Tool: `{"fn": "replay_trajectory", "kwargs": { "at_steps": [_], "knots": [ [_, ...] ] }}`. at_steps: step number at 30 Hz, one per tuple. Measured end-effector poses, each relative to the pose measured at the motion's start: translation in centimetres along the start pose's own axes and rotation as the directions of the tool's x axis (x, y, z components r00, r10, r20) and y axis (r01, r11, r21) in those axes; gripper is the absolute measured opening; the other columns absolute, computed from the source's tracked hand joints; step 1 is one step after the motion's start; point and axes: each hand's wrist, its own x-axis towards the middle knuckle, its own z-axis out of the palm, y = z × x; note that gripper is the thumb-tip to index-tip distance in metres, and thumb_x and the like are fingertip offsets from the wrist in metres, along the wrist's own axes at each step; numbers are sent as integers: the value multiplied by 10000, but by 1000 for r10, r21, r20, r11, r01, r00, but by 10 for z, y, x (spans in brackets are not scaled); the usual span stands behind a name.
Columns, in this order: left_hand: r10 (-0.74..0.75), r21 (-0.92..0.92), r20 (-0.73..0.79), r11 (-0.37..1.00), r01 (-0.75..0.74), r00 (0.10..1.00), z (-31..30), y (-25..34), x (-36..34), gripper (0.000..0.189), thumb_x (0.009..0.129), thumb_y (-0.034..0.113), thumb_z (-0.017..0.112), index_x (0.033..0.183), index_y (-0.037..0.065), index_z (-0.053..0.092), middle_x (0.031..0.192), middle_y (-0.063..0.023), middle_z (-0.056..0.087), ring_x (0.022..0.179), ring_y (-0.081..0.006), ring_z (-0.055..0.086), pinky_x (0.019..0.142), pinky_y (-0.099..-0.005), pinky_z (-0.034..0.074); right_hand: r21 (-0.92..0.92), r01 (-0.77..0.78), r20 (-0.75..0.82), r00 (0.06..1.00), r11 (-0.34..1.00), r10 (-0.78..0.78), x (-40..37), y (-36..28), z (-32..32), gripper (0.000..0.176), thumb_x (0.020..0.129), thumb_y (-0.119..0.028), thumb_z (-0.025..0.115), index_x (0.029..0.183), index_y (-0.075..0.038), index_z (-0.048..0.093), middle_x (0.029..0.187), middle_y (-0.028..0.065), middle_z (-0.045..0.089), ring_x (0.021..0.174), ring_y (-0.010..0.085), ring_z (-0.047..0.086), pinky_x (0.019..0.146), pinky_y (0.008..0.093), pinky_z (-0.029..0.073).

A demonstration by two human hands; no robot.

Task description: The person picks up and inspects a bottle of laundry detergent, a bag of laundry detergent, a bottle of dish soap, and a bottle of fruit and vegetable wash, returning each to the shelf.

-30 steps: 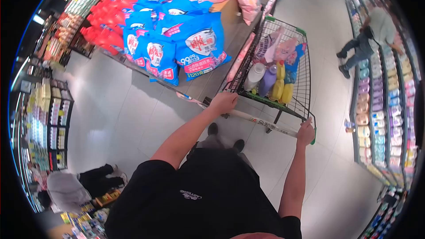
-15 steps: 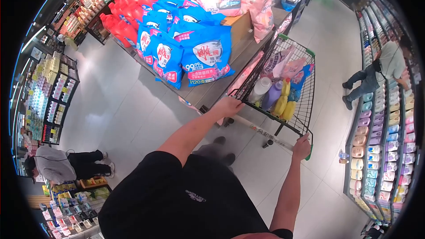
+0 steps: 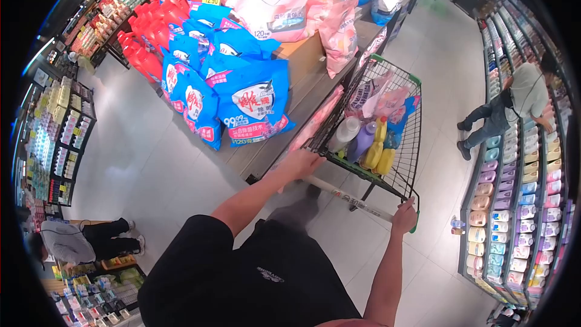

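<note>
Both hands are on a black-and-green shopping cart [image 3: 417, 146] ahead of me. My left hand [image 3: 305, 165] is closed around the left end of its pale handle bar [image 3: 348, 198]. At the right end, beside the green corner, my right hand [image 3: 403, 216] grips the same bar. Inside the basket stand a white bottle [image 3: 345, 133], a purple bottle [image 3: 362, 142] and yellow bottles [image 3: 379, 152]. Behind them lie pink-and-white packs [image 3: 389, 104] and a blue pack [image 3: 404, 116].
Close on the left is a display stand [image 3: 257, 156] with blue detergent bags [image 3: 254, 103], pink bags [image 3: 275, 0] and red bottles [image 3: 145, 60]. Shelves of bottles [image 3: 499, 230] line the right, where a person [image 3: 514, 100] stands. Another person [image 3: 78, 239] bends at lower left.
The display and cart have shifted left and slightly down in view. One of my feet has swung forward under the handle. Both hands keep their hold.
</note>
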Motion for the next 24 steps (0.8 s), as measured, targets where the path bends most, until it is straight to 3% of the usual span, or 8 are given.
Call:
{"fn": "replay_trajectory", "kwargs": {
  "at_steps": [4, 7, 10, 16, 19, 24],
  "knots": [
    [-19, -44, 77, 999, 22, 997, -17, 15, 33, 505, 1075, 469, 453, 961, 51, 712, 946, -215, 721, 952, -425, 683, 881, -527, 519, 42, 60, -107, 993, 997, -55, 39, -7, 9, 780, 1104, -517, 298, 689, -46, 762, 670, 139, 724, 668, 362, 704, 708, 459, 546],
    [-32, -192, 126, 980, 56, 992, -31, 21, 53, 446, 1056, 430, 483, 976, 52, 706, 996, -205, 718, 989, -425, 674, 868, -514, 509, -10, 38, -32, 999, 999, -38, 66, -8, 19, 782, 1102, -523, 302, 686, -45, 759, 667, 136, 723, 668, 362, 704, 711, 463, 546],
    [-19, -209, 128, 977, 45, 992, -34, 30, 78, 492, 1068, 484, 461, 978, 68, 708, 957, -180, 726, 923, -417, 682, 841, -525, 519, -21, 31, -24, 999, 999, -31, 101, -6, 23, 827, 1093, -552, 277, 665, -29, 754, 578, 128, 678, 625, 325, 695, 709, 437, 547],
    [82, -269, -82, 958, -101, 993, 8, 19, 137, 471, 1054, 447, 501, 886, 49, 688, 886, -174, 707, 865, -428, 675, 763, -527, 520, -34, 20, 26, 999, 999, -19, 163, -9, 33, 801, 1097, -538, 301, 670, -41, 761, 638, 150, 708, 653, 370, 695, 710, 467, 547],
    [52, -183, 155, 983, -23, 987, -6, 34, 164, 513, 1062, 493, 448, 1025, 59, 718, 1042, -217, 728, 997, -439, 680, 889, -523, 523, -37, 42, 14, 999, 998, -41, 192, -12, 30, 800, 1094, -541, 305, 682, -30, 762, 603, 150, 687, 630, 354, 690, 693, 454, 545],
    [102, -179, 102, 980, -83, 990, 5, 38, 209, 512, 1069, 467, 439, 934, 54, 711, 934, -219, 721, 924, -442, 686, 853, -541, 525, 6, 19, 22, 1000, 1000, -19, 236, -21, 29, 832, 1083, -592, 284, 696, -19, 747, 581, 129, 672, 609, 296, 690, 695, 422, 530]
  ]
}}
